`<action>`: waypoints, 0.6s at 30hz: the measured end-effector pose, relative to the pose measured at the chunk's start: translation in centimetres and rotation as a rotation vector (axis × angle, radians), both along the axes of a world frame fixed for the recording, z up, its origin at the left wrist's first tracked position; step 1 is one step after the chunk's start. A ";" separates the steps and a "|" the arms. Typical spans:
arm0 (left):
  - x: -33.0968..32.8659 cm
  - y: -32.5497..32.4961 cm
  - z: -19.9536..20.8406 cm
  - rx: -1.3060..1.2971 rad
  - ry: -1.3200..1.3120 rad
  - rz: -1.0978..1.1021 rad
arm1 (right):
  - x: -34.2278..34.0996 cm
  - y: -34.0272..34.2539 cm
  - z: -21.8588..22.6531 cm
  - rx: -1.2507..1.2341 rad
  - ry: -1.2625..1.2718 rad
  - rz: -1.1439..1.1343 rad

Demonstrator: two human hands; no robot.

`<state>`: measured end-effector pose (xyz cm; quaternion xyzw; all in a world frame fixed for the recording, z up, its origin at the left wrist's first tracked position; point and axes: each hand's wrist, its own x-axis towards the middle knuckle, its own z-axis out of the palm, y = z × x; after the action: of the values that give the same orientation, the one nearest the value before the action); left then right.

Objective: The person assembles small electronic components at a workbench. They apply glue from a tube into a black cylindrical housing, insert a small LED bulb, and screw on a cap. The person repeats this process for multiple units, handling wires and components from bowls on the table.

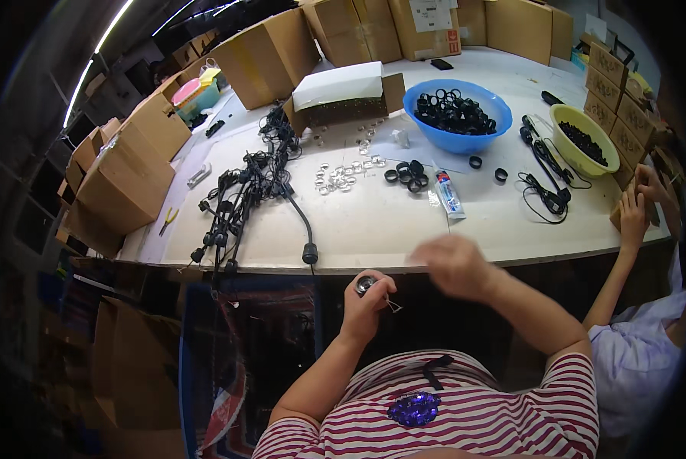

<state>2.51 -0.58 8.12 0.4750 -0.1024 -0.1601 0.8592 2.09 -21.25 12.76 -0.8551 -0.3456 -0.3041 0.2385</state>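
Just off the table's front edge, my left hand [369, 304] is closed around a small round black part [366, 284] with a shiny, glass-like top. Thin pale prongs or wires [393, 306] stick out beside its fingers. My right hand [456, 266] hovers to the right over the table edge, smeared by motion, so its fingers cannot be read. Beyond it lies a white and blue tube [448, 196], beside a cluster of black rings [410, 176]. Clear round lenses [341, 177] are scattered farther left. Black cables with sockets [239, 199] lie heaped at the left.
A blue bowl [499, 115] holds many black rings; a yellow bowl [558, 122] holds small black pieces. Yellow-handled pliers [169, 220] lie front left. Cardboard boxes [262, 61] line the far side. Another person's hands [635, 210] work on a small box at the right.
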 end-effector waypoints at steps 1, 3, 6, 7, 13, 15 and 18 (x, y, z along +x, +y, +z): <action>0.1 0.2 0.2 0.008 -0.008 -0.004 | 1.7 -0.9 0.2 0.119 0.023 -0.132; 0.0 0.6 0.4 0.029 -0.014 -0.014 | 4.7 -3.0 0.8 0.122 0.182 -0.450; -0.5 0.1 1.4 -0.011 0.050 0.015 | 8.5 -4.8 -0.2 0.015 0.477 -0.757; -0.7 0.1 1.8 -0.003 0.065 0.014 | 9.1 -5.0 -0.4 -0.006 0.541 -0.817; -0.1 0.4 2.5 0.180 0.017 0.090 | 9.8 -6.5 -0.7 0.251 0.695 -0.672; 0.6 0.2 1.8 0.279 -0.032 0.074 | 8.8 -6.4 -1.5 0.453 0.585 -0.588; 0.5 -1.0 1.7 0.355 0.001 0.081 | 4.3 -2.6 -0.9 1.081 0.887 -0.122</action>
<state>3.00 -1.62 9.84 0.6228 -0.0530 -0.1410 0.7678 6.39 -23.84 11.90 -0.6777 0.0327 -0.0685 0.7314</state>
